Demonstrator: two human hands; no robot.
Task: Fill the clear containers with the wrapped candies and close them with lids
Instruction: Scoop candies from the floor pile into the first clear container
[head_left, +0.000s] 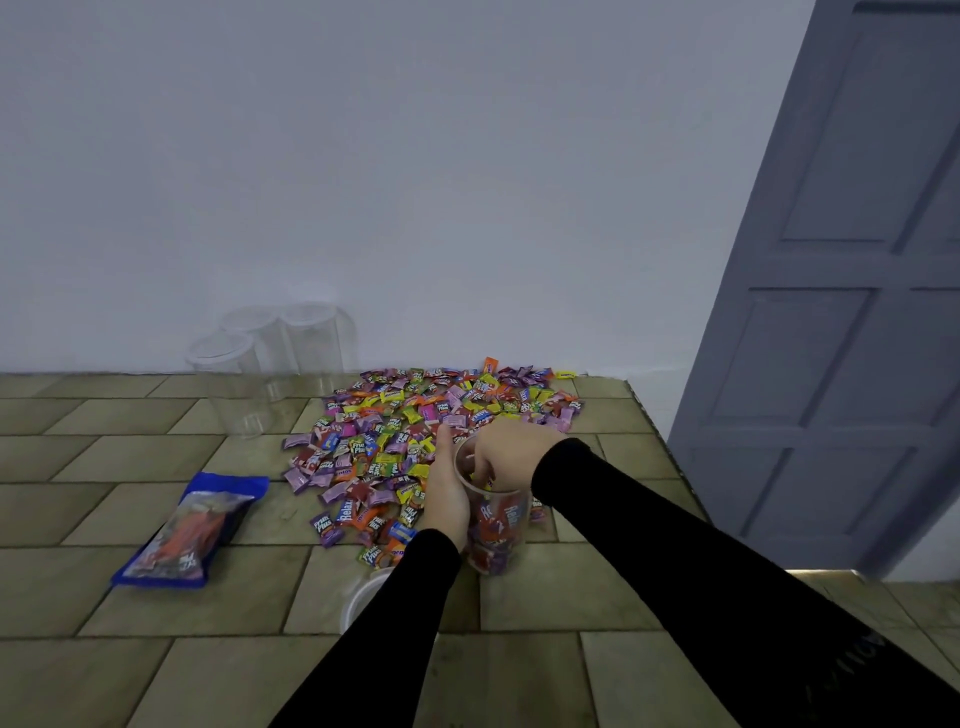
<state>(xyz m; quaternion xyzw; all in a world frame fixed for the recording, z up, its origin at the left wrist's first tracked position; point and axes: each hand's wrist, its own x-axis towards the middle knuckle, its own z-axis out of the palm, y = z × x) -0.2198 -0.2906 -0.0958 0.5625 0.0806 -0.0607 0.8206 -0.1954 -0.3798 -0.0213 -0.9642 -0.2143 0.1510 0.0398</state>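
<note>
A wide heap of wrapped candies (415, 426) in many colours lies on the tiled surface by the wall. At its near right edge stands a clear container (498, 525), partly filled with red and purple candies. My left hand (447, 488) grips its left side. My right hand (506, 449) is over its mouth with the fingers curled down inside; whether they hold candy is hidden. Three empty clear containers (270, 358) stand at the back left. A white lid (363, 597) lies near my left sleeve, partly hidden.
A blue bag of candy (192, 530) lies flat to the left of the heap. The tiled surface (156, 665) ends at a white wall behind and at an edge on the right, beside a grey panelled door (852, 312).
</note>
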